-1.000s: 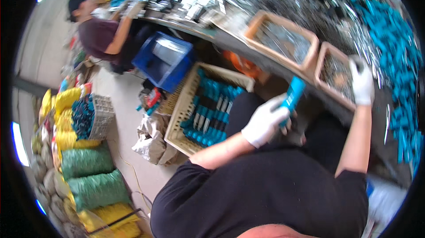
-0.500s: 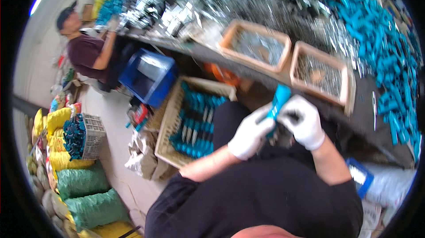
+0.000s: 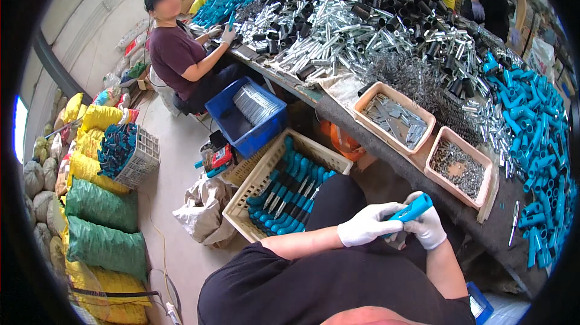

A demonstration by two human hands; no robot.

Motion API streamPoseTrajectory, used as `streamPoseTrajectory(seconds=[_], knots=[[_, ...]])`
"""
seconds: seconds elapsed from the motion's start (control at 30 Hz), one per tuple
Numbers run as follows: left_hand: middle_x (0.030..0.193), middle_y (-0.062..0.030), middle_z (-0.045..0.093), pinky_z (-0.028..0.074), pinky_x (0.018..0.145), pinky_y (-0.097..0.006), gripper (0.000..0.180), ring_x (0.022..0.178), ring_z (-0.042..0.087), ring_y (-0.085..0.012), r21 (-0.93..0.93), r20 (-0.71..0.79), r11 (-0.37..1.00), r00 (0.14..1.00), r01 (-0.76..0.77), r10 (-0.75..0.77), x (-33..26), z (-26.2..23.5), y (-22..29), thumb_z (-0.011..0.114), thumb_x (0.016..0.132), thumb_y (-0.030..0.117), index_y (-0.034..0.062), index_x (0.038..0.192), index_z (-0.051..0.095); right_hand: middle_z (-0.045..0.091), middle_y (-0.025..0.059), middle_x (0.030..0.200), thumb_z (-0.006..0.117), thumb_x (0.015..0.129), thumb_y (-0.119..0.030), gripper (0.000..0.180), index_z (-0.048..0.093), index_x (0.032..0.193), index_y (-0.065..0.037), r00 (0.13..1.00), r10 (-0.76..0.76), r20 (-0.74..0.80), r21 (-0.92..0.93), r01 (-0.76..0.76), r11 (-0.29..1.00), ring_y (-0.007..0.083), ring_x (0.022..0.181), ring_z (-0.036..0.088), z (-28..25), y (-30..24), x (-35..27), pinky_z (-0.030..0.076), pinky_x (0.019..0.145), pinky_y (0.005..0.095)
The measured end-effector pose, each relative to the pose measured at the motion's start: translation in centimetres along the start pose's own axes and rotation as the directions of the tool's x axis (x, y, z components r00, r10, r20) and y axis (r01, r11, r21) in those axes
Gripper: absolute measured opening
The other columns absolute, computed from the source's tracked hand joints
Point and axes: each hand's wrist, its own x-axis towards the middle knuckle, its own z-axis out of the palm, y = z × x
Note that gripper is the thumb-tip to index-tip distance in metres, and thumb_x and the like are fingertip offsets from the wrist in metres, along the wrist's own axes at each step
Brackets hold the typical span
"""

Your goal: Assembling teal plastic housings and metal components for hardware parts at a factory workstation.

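In front of my body both gloved hands come together around a teal plastic handle (image 3: 417, 206), a hollow tube with its wider end tilted up to the right. My left hand (image 3: 370, 225) grips its narrower end between thumb and fingers. Against the other side closes my right hand (image 3: 430, 228), its fingertips partly hidden by the handle. To the left of my knee, a cream crate (image 3: 240, 209) holds rows of teal-handled tools (image 3: 289, 195) with metal and black middles.
Beyond my hands, the dark-covered bench (image 3: 386, 144) carries a tray of metal strips (image 3: 396, 118), a tray of small metal parts (image 3: 459, 165), heaped metal tubes (image 3: 326, 38) and teal handles (image 3: 534, 144). A blue bin (image 3: 244, 121) and a seated co-worker (image 3: 181, 53) are at left.
The view has swung, so the bench and crate sit differently in it. The teal handle has gone from nearly upright to leaning right, still between both hands.
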Motion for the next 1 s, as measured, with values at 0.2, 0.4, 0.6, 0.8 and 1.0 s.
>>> streamPoseTrajectory(seconds=[0.2,0.4,0.6,0.8,1.0], knots=[[0.091,-0.0061,0.061,0.049,0.072,-0.026,0.032,0.075,0.058,-0.0119,0.209,-0.205,0.978,0.979,0.021,0.023,-0.1,0.4,2.7,0.062,0.087,0.022,-0.0011,0.110,0.057,0.060,0.0068,0.105,0.063,0.087,-0.004,0.039,0.046,0.122,-0.004,0.923,0.132,0.361,-0.102,-0.101,0.990,0.0140,0.092,0.058,-1.4,3.5,0.4,0.049,0.079,0.0299],[0.095,-0.0106,0.061,0.052,0.074,-0.032,0.046,0.079,0.063,-0.0194,-0.008,-0.397,0.979,0.900,-0.202,0.183,0.7,0.0,1.6,0.063,0.087,0.029,-0.0032,0.118,0.051,0.064,0.0102,0.098,0.060,0.092,-0.033,0.039,0.055,0.112,-0.001,0.936,0.067,0.347,-0.353,0.064,0.933,0.0178,0.095,0.060,2.9,4.2,0.4,0.046,0.086,0.0319],[0.099,-0.0127,0.063,0.052,0.079,-0.032,0.032,0.090,0.064,-0.0217,0.240,-0.473,0.938,0.813,-0.250,0.338,0.2,0.1,1.5,0.056,0.090,0.014,-0.0049,0.116,0.053,0.064,0.0063,0.083,0.065,0.089,-0.016,0.024,0.057,0.104,0.001,0.970,0.232,0.076,-0.018,-0.232,0.973,0.0115,0.067,0.063,3.6,4.0,-0.8,0.052,0.065,0.0256],[0.101,-0.0142,0.062,0.050,0.087,-0.038,0.028,0.094,0.063,-0.0262,0.161,-0.537,0.912,0.742,-0.376,0.401,1.1,-0.5,0.9,0.053,0.094,0.013,-0.0030,0.118,0.049,0.064,0.0065,0.079,0.068,0.085,-0.012,0.034,0.058,0.114,0.003,0.969,0.104,-0.226,-0.264,-0.163,0.951,0.0099,0.060,0.060,3.6,2.4,-0.8,0.050,0.058,0.0256],[0.089,-0.0122,0.056,0.050,0.069,-0.035,0.028,0.071,0.060,-0.0229,-0.304,-0.478,0.877,0.856,-0.372,0.198,2.6,-0.3,1.0,0.040,0.100,0.024,0.0062,0.121,0.039,0.065,0.0226,0.085,0.071,0.081,-0.036,0.045,0.061,0.106,0.000,0.996,-0.080,-0.048,-0.665,0.028,0.747,0.0360,0.078,0.065,3.9,1.7,0.1,0.051,0.071,0.0399]])
